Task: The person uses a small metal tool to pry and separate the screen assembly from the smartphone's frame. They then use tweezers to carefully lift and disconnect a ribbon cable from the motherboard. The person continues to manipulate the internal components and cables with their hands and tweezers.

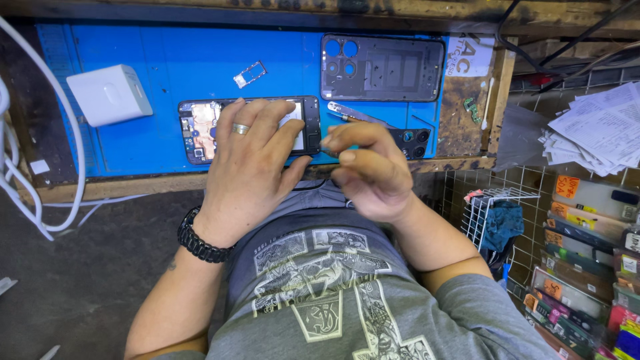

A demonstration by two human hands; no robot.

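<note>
The person sits at a worn wooden bench with a blue work mat [167,73] spread across it. On the near part of the mat lies an opened phone [200,127], its back removed so the circuit boards and metal parts show at its left end. The left hand [250,163] rests flat on top of this phone, fingers spread and pressing down, a ring on 1 finger and a black braided bracelet [200,241] at the wrist. It covers the middle and right part of the phone without gripping it.

The right hand [370,170] is just right of the phone, at its right end, fingers curled together with the thumb and forefinger pinched. Whether something small sits between those fingertips I cannot tell. Just beyond this hand lie metal tweezers [357,115] and a small black camera cover [412,141] with round holes.

Farther back on the mat sits the dark phone back cover [383,67], inner side up, with camera cut-outs at its left end. A small metal card tray [250,74] lies left of it. A white charger block [110,93] stands at the far left of the mat, with white cables [67,133] looping down the bench edge. To the right, a stack of papers [593,133] lies above wire racks.
</note>
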